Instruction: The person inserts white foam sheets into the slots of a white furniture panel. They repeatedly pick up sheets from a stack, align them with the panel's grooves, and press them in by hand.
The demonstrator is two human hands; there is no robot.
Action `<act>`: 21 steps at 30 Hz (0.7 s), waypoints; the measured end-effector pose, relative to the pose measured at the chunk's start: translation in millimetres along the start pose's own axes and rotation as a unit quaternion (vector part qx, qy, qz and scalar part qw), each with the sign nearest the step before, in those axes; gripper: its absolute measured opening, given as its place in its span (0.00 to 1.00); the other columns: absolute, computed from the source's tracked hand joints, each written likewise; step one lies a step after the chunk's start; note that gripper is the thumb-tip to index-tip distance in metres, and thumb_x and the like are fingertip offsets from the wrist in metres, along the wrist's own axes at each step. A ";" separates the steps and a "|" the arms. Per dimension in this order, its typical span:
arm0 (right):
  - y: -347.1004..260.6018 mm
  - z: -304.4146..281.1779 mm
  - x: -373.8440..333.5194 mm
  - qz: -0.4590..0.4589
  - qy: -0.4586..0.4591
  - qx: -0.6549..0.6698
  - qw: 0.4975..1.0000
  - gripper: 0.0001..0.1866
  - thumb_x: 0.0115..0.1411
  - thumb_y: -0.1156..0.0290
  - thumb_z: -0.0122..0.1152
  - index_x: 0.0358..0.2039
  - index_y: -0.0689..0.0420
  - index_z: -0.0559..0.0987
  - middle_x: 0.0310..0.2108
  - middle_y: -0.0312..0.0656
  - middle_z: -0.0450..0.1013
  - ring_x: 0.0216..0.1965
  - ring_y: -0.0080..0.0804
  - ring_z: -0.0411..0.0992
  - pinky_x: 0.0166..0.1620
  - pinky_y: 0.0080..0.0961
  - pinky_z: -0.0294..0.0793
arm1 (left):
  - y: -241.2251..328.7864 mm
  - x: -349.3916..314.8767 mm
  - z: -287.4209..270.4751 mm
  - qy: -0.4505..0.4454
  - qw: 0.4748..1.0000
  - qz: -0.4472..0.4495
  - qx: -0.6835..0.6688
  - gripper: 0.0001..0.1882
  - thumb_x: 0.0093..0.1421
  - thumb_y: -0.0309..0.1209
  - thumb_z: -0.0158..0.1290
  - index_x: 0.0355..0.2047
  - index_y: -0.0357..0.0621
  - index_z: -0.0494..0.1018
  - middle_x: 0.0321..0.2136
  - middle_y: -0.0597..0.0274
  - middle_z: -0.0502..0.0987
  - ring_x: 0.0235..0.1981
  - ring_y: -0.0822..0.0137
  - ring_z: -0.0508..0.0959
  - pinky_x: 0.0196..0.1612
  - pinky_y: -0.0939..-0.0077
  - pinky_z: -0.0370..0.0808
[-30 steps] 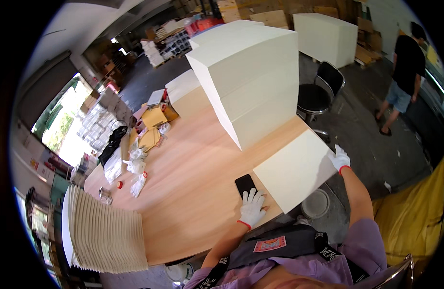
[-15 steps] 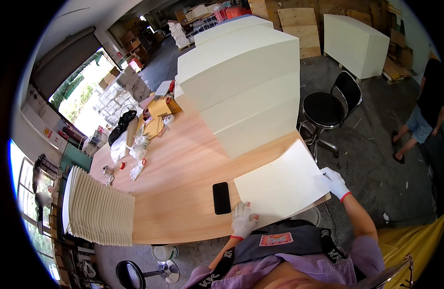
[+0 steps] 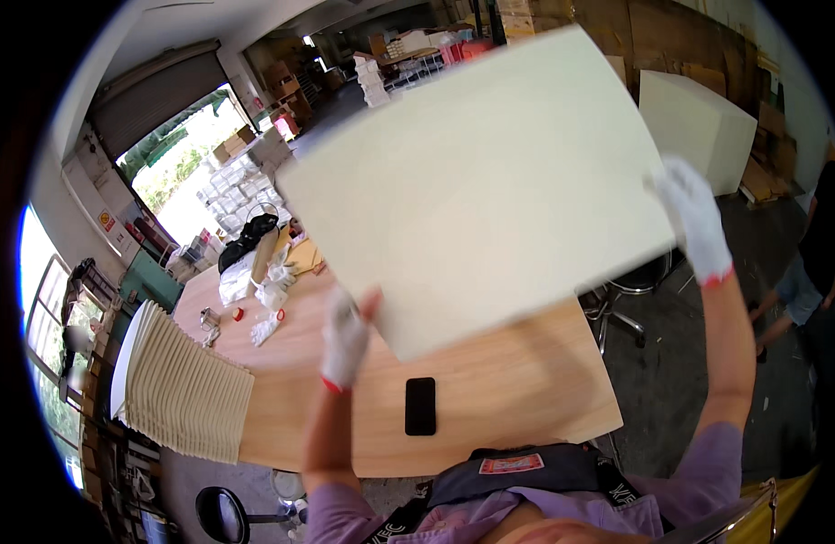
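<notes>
a: what's the biggest thing there?
b: the table, wood-topped, spreading across the lower middle of the frame. after that, a pale block at the upper right.
a: and then?
b: a black chair, right of centre, partly covered, and a stack of cream layers at the lower left, its edges curving.
a: where's the sheet?
b: in the centre and upper middle, up off the table and tilted, its lower corner pointing down toward the table. it's slightly blurred.
a: who has it?
b: both hands, in white gloves with red cuffs. the right hand, right of centre, has its grip closed on the sheet's right edge. the left hand, left of centre and lower, has its grip closed on the left edge, near that bottom corner; the fingers are smeared by blur.
a: anything smaller?
b: a spare glove lying left of centre, a black phone flat on the table at lower centre, and a small red item beside the spare glove.
</notes>
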State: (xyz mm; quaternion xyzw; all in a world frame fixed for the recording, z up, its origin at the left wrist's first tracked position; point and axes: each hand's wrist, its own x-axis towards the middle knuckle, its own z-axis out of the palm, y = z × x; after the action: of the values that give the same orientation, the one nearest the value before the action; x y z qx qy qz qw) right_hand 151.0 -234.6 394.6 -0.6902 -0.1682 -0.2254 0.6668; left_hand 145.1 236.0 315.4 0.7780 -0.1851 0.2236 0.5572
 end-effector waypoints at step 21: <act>223.6 -78.4 214.3 0.166 0.038 0.030 0.985 0.31 0.67 0.49 0.53 0.59 0.62 0.72 0.44 0.40 0.75 0.47 0.31 0.73 0.50 0.31 0.73 | -148.3 212.0 -16.5 0.168 0.977 -0.033 -0.130 0.34 0.66 0.43 0.54 0.67 0.42 0.59 0.51 0.58 0.77 0.53 0.63 0.76 0.54 0.69 0.71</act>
State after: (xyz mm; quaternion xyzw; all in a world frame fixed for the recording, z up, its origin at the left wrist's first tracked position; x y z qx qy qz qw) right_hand 443.8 -339.5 321.2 -0.6791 -0.0322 -0.1321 0.7213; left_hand 398.7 289.5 321.1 0.6561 -0.0911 0.3065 0.6836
